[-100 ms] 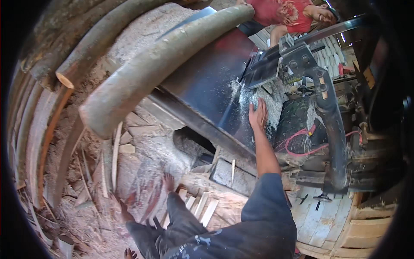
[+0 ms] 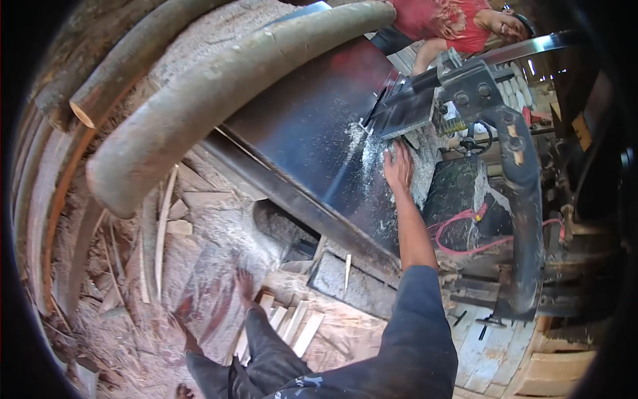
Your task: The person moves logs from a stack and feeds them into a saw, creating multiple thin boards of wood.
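My right hand (image 2: 399,169) lies on the sawdust (image 2: 420,156) along the right side of the dark metal saw table (image 2: 299,133). Its fingers stretch toward the metal plate (image 2: 402,120) around the blade slot, and nothing is in its grip. Of my left hand (image 2: 184,392), only loosely spread fingertips show at the lower edge, with nothing visible in them. A thick barked log (image 2: 219,96) stretches across the table's left side, its near end jutting past the table edge.
Opposite me, a person in a red shirt (image 2: 442,20) leans by the machine. A saw blade band (image 2: 531,45) and heavy machine arm (image 2: 522,166) stand right, near a pink cord (image 2: 465,233). Curved logs (image 2: 119,73) are piled left. Wood strips (image 2: 309,332) lie beside my feet.
My right hand has moved slightly farther forward, toward the metal plate. The whole view has shifted a little, and the log's near end now appears farther left.
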`<state>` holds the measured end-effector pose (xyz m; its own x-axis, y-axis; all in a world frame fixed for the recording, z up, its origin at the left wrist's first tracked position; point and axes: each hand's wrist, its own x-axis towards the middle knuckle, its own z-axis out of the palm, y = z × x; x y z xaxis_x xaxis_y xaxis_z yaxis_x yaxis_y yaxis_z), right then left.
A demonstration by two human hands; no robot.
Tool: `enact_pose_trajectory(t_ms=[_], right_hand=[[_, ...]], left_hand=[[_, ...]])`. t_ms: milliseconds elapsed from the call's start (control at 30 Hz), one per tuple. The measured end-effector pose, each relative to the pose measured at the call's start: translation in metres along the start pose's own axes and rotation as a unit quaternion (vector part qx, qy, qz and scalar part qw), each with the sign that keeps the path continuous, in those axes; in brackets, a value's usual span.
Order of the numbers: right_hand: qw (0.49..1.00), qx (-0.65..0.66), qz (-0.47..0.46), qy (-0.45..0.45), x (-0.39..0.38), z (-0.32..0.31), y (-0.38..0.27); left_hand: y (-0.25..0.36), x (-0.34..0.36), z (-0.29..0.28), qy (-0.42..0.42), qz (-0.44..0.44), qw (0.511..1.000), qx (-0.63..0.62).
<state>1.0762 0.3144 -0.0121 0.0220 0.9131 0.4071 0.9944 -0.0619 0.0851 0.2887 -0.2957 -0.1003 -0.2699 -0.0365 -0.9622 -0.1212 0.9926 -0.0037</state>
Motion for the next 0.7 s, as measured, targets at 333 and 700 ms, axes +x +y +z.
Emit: enact_pose_trajectory(t_ms=[333, 700], right_hand=[[0.965, -0.100, 0.239, -0.027, -0.032, 0.001, 0.157], [0.937, 0.016, 0.327, -0.123, -0.032, 0.059, 0.232]], left_hand=[[0.082, 0.001, 0.147, -0.011, 0.192, 0.981, -0.021], [0.082, -0.030, 0.177, 0.052, 0.221, 0.974, 0.017]])
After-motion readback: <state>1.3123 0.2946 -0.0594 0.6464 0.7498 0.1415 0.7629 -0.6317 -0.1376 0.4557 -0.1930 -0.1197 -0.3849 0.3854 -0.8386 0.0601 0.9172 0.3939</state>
